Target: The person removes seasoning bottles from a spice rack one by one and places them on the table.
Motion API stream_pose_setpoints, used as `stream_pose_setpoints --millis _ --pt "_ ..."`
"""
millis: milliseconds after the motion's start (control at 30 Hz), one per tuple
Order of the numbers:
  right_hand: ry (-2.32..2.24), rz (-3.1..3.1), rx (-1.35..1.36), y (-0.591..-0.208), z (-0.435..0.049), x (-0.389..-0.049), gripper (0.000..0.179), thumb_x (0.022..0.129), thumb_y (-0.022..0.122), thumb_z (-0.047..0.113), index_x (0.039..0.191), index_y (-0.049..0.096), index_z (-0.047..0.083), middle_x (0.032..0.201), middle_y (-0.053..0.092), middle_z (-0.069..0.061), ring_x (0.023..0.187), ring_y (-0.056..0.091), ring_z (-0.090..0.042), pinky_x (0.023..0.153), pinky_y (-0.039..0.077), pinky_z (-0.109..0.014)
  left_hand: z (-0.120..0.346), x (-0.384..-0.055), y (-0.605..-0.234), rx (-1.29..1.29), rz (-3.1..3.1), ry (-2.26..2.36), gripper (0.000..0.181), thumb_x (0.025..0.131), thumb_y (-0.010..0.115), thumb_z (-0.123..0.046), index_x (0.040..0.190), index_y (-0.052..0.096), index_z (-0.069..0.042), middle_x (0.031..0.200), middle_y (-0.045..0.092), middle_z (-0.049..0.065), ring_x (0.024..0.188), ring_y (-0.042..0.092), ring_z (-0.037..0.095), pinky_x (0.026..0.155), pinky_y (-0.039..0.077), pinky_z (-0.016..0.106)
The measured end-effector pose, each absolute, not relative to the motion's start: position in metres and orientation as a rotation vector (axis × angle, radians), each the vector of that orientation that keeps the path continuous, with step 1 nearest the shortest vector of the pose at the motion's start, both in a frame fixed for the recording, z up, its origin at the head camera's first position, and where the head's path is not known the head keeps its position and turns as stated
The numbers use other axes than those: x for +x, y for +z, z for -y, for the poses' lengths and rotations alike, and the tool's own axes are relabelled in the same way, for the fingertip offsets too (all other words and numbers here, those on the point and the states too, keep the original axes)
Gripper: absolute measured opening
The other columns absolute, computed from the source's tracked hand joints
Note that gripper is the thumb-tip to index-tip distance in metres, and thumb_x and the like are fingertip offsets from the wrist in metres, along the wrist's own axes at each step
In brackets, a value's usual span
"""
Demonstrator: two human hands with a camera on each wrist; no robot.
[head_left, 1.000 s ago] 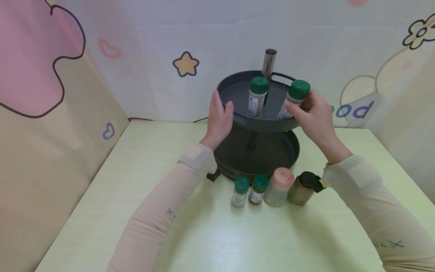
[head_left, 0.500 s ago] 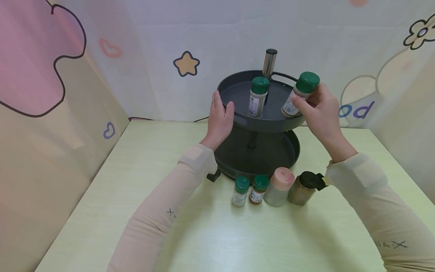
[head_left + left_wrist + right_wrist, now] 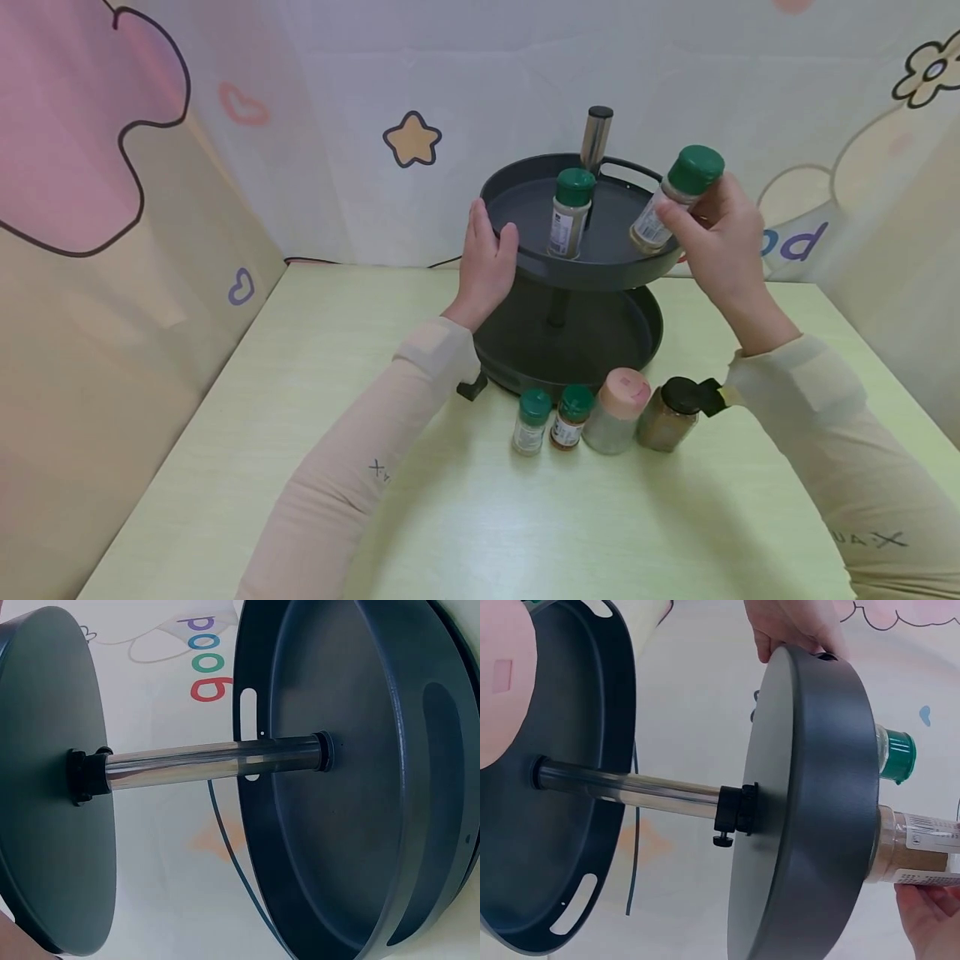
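Note:
My right hand (image 3: 723, 237) grips a green-capped spice jar (image 3: 651, 229) between thumb and fingers. The jar leans to the right, its base over the right part of the upper tray (image 3: 600, 276) of a black two-tier rack. In the right wrist view, brown powder and white labels show on this held jar (image 3: 922, 844), close to the tray's rim. My left hand (image 3: 483, 271) rests against the tray's left side, fingers straight and pointing up. A second green-capped spice jar (image 3: 567, 221) stands upright on the same tray.
Before the lower tray (image 3: 555, 358) stand two small green-capped jars (image 3: 528, 433) (image 3: 567, 429), a pink-lidded glass jar (image 3: 611, 429) and a black-lidded jar (image 3: 665, 425). A metal post (image 3: 596, 137) rises above the upper tray. A printed cloth (image 3: 337, 125) hangs behind the table.
My right hand has moved right and slightly up with the spice jar, which tilts more to the right. My left hand stays against the upper tray.

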State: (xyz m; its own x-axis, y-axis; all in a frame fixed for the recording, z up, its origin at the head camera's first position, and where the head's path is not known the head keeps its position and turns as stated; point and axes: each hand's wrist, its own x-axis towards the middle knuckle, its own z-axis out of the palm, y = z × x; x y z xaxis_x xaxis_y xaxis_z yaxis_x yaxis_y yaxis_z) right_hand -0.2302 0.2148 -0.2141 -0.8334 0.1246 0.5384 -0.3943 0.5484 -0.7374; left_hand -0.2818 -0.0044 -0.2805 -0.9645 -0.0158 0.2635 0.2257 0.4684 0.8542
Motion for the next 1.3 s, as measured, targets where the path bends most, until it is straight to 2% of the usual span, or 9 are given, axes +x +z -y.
stream_pose_setpoints --millis 300,500,1067,1300 --pt "1.304 2.186 0.212 -0.211 -0.222 -0.229 0.033 0.083 0.056 0.021 0.115 0.052 0.014 0.099 0.058 0.012 0.084 0.054 -0.001 0.079 0.045 -0.018 0.004 -0.282 -0.281 -0.19 2.48 -1.493 0.063 0.093 0.029 -0.035 0.143 0.0 -0.01 0.151 0.001 0.002 0.138 0.004 0.014 0.112 0.011 0.03" --pt "1.331 2.147 0.214 -0.21 -0.223 -0.225 0.028 0.082 0.057 0.018 0.11 0.054 0.014 0.093 0.055 0.017 0.08 0.054 -0.001 0.073 0.044 -0.014 0.005 -0.284 -0.281 -0.193 2.482 -1.483 0.063 0.093 0.028 -0.036 0.143 0.0 -0.01 0.151 0.001 0.003 0.138 0.003 0.014 0.112 0.01 0.031" --pt "1.365 2.111 0.261 -0.217 -0.232 -0.213 0.025 0.081 0.058 0.011 0.105 0.056 0.017 0.089 0.057 0.017 0.076 0.055 0.001 0.069 0.043 -0.011 0.005 -0.283 -0.282 -0.21 2.469 -1.502 0.063 0.093 0.029 -0.035 0.143 0.0 -0.009 0.151 0.0 0.002 0.138 0.003 0.014 0.112 0.01 0.03" --pt "1.344 2.127 0.234 -0.221 -0.235 -0.207 0.027 0.081 0.057 0.013 0.108 0.055 0.015 0.092 0.057 0.016 0.078 0.055 0.0 0.07 0.043 -0.011 0.005 -0.283 -0.282 -0.208 2.47 -1.497 0.063 0.093 0.029 -0.035 0.143 0.0 -0.009 0.151 -0.001 0.001 0.138 0.002 0.012 0.112 0.009 0.029"
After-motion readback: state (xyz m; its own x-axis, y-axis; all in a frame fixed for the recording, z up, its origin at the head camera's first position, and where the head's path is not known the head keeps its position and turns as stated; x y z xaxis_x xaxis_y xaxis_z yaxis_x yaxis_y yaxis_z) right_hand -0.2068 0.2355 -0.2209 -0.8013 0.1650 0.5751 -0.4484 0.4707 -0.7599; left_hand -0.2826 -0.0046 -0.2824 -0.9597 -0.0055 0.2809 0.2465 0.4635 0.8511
